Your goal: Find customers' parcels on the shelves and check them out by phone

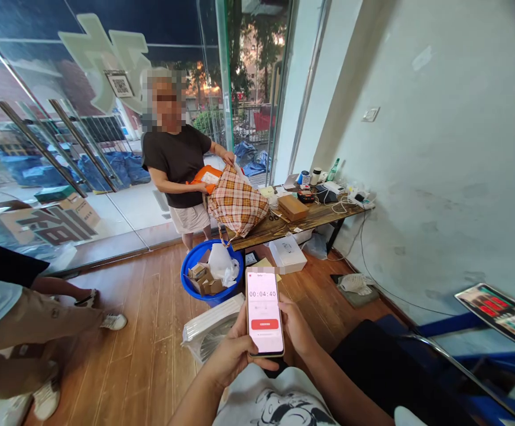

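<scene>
Held upright between both hands, a slim phone (264, 312) is cradled just above the lap: left hand (230, 349) wrapped round its edge, right hand (296, 327) curled at the other side. A running timer and red button are shown on the glossy screen, so timing appears under way, unfinished. Beyond, a checked cloth bag (236, 202) is handled by another person (176, 160) at a wooden table (310, 220).

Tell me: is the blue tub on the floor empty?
No. The blue tub holds cardboard boxes and a white bag.
</scene>
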Tool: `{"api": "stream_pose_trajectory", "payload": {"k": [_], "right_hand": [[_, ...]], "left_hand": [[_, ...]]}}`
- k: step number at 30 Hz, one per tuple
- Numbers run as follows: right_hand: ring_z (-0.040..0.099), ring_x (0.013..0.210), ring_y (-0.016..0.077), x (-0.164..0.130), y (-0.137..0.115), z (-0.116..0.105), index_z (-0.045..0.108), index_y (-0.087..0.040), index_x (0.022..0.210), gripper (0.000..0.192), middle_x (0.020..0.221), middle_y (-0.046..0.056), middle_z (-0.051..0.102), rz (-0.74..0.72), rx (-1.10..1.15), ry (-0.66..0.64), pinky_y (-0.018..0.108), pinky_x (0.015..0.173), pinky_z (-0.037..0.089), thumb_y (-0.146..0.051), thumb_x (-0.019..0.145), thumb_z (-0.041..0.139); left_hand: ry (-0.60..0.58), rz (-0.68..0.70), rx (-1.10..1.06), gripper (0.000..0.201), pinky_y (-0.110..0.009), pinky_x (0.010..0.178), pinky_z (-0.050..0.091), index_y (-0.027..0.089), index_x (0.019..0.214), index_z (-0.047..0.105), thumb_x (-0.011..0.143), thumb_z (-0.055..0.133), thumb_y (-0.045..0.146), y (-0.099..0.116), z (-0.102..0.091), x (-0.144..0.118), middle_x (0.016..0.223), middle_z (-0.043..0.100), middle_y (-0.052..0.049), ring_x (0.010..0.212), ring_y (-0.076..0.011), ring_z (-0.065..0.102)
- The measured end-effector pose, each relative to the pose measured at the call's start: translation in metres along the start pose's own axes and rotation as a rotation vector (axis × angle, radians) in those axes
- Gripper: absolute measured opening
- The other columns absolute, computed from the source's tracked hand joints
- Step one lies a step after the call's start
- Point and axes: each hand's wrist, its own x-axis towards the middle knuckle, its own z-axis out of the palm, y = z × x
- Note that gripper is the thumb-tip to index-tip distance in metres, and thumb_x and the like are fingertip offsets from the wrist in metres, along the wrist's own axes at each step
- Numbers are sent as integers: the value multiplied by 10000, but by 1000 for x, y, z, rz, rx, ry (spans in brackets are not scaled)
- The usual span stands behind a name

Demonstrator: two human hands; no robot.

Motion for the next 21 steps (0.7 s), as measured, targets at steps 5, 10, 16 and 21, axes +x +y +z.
{"api": "stream_pose_trajectory", "payload": {"k": [5,10,16,21], "right_hand": [[642,841,262,14,-6,0,675,-179,993,414,929,63,727,59,42,-79,372,735,504,-487,746,552],[645,895,277,42,-12,-2,686,-201,988,543,931,64,737,144,49,-130,397,801,501,-656,716,566],[650,931,300,83,-11,-4,683,-203,1003,639,990,79,733,273,54,-399,448,864,491,-742,701,520],[635,975,306,98,-4,11,668,-219,1032,646,1007,82,727,451,-26,-673,461,894,477,-752,713,491]], "left_hand": [[27,86,64,1169,-259,660,558,496,1414,-32,543,532,-43,-2,8,6,1428,435,7,1048,-241,592],[176,248,59,1216,-222,689,523,432,1440,-24,502,583,-47,-9,14,23,1376,494,-25,983,-203,614],[330,397,11,1218,-254,676,529,456,1430,-49,540,648,0,-14,21,43,1401,456,-45,1060,-256,594],[549,557,-52,1199,-272,667,540,440,1438,-39,582,718,76,-31,27,35,1410,445,-72,1079,-283,586]]}}
